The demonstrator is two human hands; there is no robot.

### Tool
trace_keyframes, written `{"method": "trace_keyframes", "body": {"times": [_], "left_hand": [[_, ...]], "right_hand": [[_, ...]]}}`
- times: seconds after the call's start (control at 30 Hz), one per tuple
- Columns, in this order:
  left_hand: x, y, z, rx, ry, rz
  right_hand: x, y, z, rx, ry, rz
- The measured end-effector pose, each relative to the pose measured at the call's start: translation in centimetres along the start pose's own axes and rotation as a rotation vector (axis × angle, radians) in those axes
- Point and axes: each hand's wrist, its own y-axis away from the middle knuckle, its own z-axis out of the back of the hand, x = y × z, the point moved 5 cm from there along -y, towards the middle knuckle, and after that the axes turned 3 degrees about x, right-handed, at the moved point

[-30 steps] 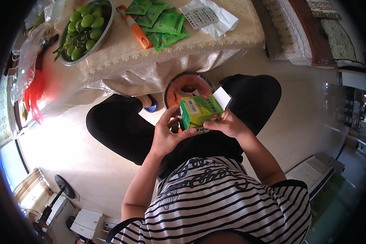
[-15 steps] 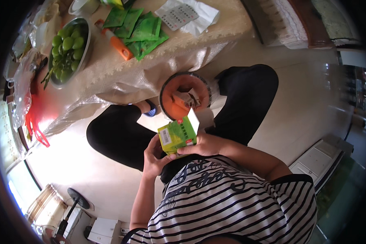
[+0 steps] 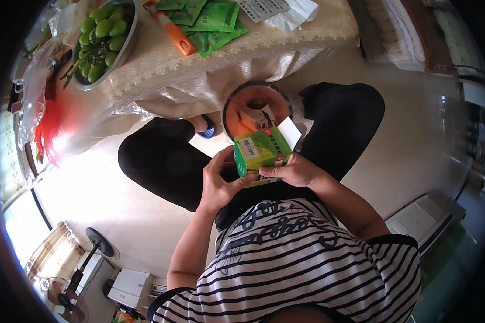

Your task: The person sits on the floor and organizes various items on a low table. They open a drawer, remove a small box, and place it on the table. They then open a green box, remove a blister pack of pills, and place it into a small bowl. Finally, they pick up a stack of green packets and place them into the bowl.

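Note:
A green and yellow cardboard box (image 3: 263, 146) is held tilted above my lap, its white flap standing up at the right end. My left hand (image 3: 220, 180) grips the box's left end, thumb along the near edge and fingers partly behind it. On the right side, my right hand (image 3: 292, 170) closes around the box with the thumb on its near face. Just beyond the box, between my knees, stands an orange bin (image 3: 237, 110) with a dark rim and crumpled scraps inside. The box covers part of the bin's near side.
A cloth-covered table (image 3: 161, 75) lies ahead. It carries a metal bowl (image 3: 130, 46) of green grapes (image 3: 105, 32), an orange-handled peeler or knife (image 3: 179, 37), several green sachets (image 3: 215, 21), a printed sheet (image 3: 261, 7) and white crumpled paper (image 3: 299, 16). A fan (image 3: 98, 242) stands at the lower left.
Both hands and the box have shifted up and right in the picture, and the box has turned to show more of its green left end. The whole view has also shifted slightly.

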Motion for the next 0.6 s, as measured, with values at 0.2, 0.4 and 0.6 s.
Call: {"method": "trace_keyframes", "body": {"times": [0.2, 0.4, 0.6], "left_hand": [[0.7, 0.5, 0.1, -0.006, 0.118, 0.051], [1.0, 0.4, 0.1, -0.063, 0.018, 0.11], [1.5, 0.2, 0.4, -0.093, -0.096, 0.184]], "right_hand": [[-0.2, -0.3, -0.3, 0.002, 0.035, -0.017], [0.7, -0.9, 0.0, -0.117, 0.124, 0.099], [-0.3, -1.4, 1.1, -0.207, 0.223, 0.048]]}}
